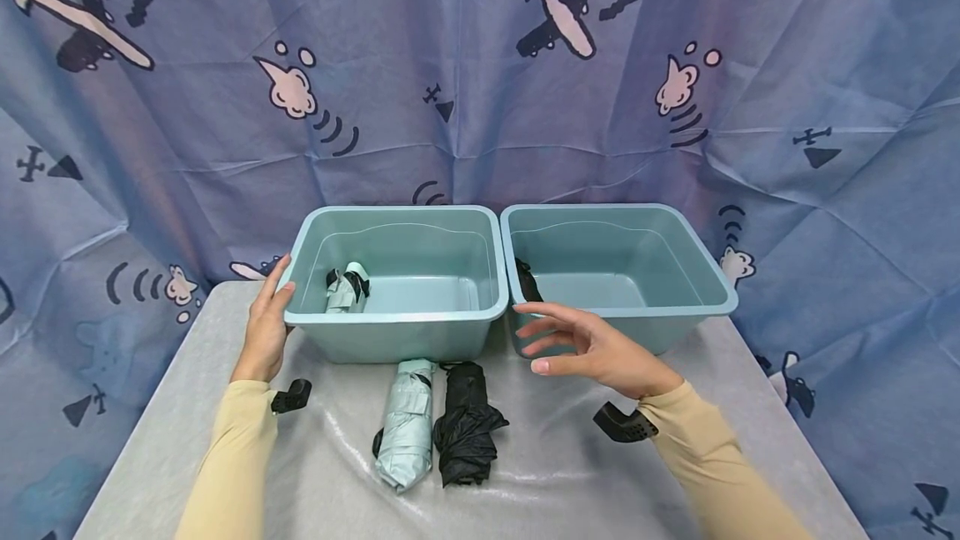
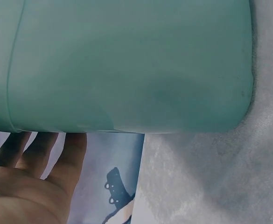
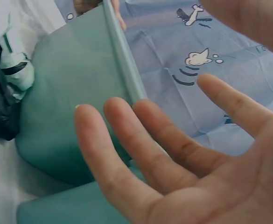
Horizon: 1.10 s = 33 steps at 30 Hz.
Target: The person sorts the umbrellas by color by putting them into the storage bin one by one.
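My left hand (image 1: 264, 332) rests against the left end of the left teal bin (image 1: 390, 340), its fingers straight along the outside of the rim. In the left wrist view, the fingers (image 2: 71, 158) reach up to the rim's edge. My right hand (image 1: 592, 348), fingers spread and holding nothing, hovers over the front left corner of the right teal bin (image 1: 637, 311). In front of the bins lie a folded light-green umbrella (image 1: 408, 432) and a folded black umbrella (image 1: 468, 432), side by side. Another folded light-green umbrella (image 1: 347, 290) sits inside the left bin.
Inside the right bin, a black item (image 1: 528, 282) leans by the left wall, partly hidden. The two bins stand close together on a grey-covered table (image 1: 570, 482). Behind it hangs a blue curtain (image 1: 480, 107) printed with airplanes.
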Each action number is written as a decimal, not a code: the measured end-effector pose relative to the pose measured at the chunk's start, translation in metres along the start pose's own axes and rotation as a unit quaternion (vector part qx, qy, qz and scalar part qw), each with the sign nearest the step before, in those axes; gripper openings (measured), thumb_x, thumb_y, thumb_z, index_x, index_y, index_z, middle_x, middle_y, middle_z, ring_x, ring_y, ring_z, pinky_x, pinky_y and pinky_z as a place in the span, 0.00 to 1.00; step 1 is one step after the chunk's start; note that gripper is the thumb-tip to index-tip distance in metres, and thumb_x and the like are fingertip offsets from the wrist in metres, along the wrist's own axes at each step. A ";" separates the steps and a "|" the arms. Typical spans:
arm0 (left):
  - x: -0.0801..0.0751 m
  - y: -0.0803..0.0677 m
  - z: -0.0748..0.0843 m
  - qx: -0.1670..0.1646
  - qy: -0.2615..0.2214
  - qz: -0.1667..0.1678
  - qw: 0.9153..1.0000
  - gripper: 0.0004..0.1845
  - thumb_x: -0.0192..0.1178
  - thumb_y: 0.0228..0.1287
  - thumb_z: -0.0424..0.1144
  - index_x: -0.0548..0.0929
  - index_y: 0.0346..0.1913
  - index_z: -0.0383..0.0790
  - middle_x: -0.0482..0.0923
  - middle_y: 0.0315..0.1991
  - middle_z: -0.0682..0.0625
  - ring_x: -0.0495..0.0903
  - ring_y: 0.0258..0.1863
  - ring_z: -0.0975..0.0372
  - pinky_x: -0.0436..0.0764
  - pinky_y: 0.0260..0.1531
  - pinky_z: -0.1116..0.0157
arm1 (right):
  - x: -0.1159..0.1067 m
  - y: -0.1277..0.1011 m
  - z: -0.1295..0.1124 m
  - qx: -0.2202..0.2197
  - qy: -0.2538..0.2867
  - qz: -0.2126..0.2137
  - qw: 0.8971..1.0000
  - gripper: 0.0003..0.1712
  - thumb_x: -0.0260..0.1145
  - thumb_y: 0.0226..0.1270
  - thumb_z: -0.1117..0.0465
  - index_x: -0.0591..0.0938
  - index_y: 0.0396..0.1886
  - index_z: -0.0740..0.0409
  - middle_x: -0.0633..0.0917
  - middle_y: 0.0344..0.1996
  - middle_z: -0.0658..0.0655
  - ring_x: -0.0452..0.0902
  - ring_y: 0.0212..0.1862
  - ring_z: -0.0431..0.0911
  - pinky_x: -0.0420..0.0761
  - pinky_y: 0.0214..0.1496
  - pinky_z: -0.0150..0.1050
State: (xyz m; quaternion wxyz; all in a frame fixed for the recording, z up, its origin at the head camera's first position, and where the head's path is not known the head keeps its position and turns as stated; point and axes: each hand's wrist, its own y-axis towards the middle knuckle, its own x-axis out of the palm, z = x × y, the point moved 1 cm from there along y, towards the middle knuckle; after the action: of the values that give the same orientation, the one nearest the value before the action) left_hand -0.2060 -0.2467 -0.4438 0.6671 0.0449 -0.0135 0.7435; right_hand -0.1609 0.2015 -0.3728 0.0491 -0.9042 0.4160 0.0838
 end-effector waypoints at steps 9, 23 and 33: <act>0.000 -0.001 0.000 0.001 0.001 0.002 1.000 0.30 0.39 0.84 0.45 0.48 0.83 0.50 0.48 0.81 0.42 0.59 0.72 0.47 0.72 0.56 0.68 | 0.020 0.001 0.029 0.030 0.016 -0.010 0.999 0.41 0.73 0.67 0.63 0.68 0.77 0.45 0.74 0.65 0.63 0.74 0.63 0.59 0.80 0.59 0.51; 0.000 -0.001 0.001 0.002 -0.003 0.000 1.000 0.31 0.40 0.84 0.45 0.49 0.83 0.49 0.48 0.80 0.41 0.61 0.70 0.47 0.73 0.55 0.69 | 0.050 0.008 0.072 0.085 0.031 0.004 0.996 0.43 0.75 0.65 0.58 0.67 0.77 0.44 0.71 0.66 0.67 0.71 0.64 0.66 0.80 0.55 0.49; 0.000 -0.001 0.001 0.000 -0.011 -0.001 1.000 0.31 0.40 0.84 0.45 0.49 0.83 0.50 0.48 0.80 0.41 0.62 0.69 0.49 0.74 0.55 0.70 | 0.080 0.021 0.092 0.119 -0.009 0.025 0.993 0.43 0.77 0.63 0.53 0.70 0.76 0.48 0.73 0.60 0.67 0.75 0.53 0.55 0.78 0.48 0.46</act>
State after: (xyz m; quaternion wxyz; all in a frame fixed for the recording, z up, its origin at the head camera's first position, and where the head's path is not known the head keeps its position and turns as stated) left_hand -0.2049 -0.2464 -0.4429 0.6676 0.0535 -0.0207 0.7423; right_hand -0.1362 0.1430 -0.4791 0.1581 -0.8804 0.4450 0.0427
